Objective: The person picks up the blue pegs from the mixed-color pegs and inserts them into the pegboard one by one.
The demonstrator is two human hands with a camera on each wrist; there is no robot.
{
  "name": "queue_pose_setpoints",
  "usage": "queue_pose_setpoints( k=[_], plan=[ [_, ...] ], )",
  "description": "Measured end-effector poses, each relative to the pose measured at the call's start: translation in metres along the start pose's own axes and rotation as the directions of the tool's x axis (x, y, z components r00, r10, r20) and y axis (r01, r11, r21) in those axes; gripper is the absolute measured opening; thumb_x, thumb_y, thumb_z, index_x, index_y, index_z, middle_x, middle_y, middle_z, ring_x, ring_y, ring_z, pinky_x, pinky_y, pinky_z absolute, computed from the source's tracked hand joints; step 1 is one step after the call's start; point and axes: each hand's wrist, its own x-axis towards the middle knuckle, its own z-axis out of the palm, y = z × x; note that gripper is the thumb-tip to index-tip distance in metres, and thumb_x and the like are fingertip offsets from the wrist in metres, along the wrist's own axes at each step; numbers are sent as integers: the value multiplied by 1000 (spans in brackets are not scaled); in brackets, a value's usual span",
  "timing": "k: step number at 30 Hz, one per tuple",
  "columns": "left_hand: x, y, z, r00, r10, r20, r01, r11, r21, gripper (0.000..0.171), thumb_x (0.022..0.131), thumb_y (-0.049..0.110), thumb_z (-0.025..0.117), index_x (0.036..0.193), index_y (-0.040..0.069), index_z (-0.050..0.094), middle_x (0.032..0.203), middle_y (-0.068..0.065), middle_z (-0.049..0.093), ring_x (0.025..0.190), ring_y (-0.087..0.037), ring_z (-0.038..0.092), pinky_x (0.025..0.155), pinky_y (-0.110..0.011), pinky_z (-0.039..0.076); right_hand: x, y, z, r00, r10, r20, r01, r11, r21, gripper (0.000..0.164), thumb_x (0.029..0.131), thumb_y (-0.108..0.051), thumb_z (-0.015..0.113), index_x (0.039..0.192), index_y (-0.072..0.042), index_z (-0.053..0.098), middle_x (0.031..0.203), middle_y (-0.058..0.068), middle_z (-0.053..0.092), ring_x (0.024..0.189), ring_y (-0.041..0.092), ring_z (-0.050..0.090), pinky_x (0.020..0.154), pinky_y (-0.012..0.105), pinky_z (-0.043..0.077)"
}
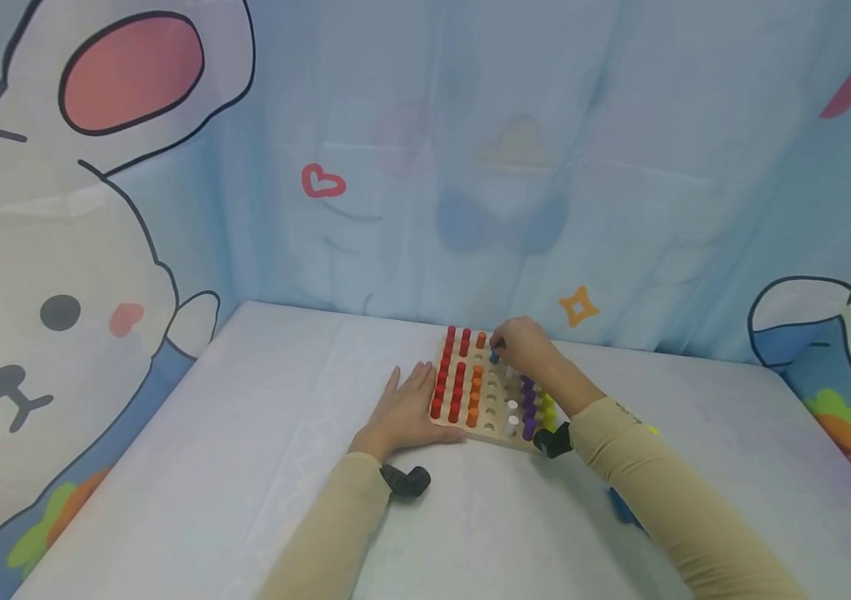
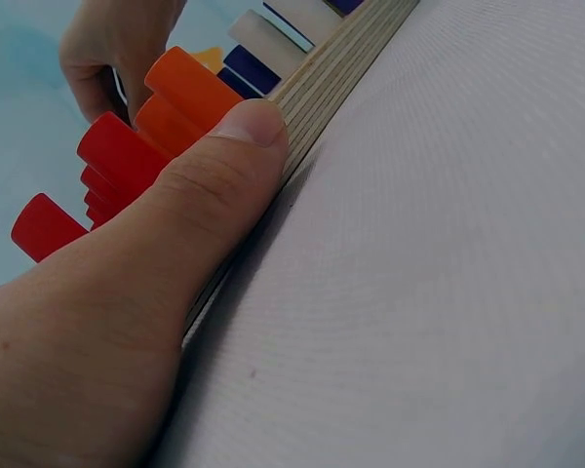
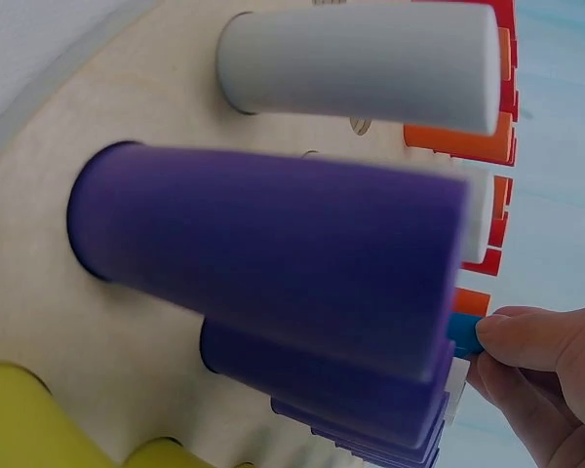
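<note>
A wooden pegboard lies on the white tabletop, carrying rows of red pegs, orange pegs, white pegs, purple pegs and yellow pegs. Bare holes show between the orange and white rows. At the far side of the board, my right hand pinches a blue peg between thumb and fingers; whether it sits in a hole is hidden. My left hand rests against the board's near left corner, fingers extended along the left side, thumb touching the front edge.
Partly under the right sleeve, a blue object lies on the table, with a small yellow thing farther back. A printed blue curtain stands behind the board. Black devices sit at both wrists.
</note>
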Motion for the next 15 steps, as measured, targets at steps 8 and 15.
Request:
queue_pose_setpoints(
  k=[8, 15],
  plan=[
    [-1, 1, -2, 1000, -1, -2, 1, 1000, -8, 121, 66, 87, 51, 153, 11, 15, 160, -2, 17, 149, -15, 8, 121, -45, -2, 2, -2, 0, 999, 33, 22, -32, 999, -15, 14, 86, -5, 65, 96, 1, 73, 95, 15, 72, 89, 30, 67, 78, 40, 56],
    [-3, 2, -4, 1000, -1, -5, 1, 1000, -9, 120, 66, 86, 51, 153, 11, 15, 160, -3, 17, 149, -15, 8, 122, -45, -1, 4, -3, 2, 998, 49, 49, -47, 998, -38, 15, 87, -5, 65, 97, 0, 74, 96, 15, 72, 92, 30, 67, 81, 41, 56]
  ],
)
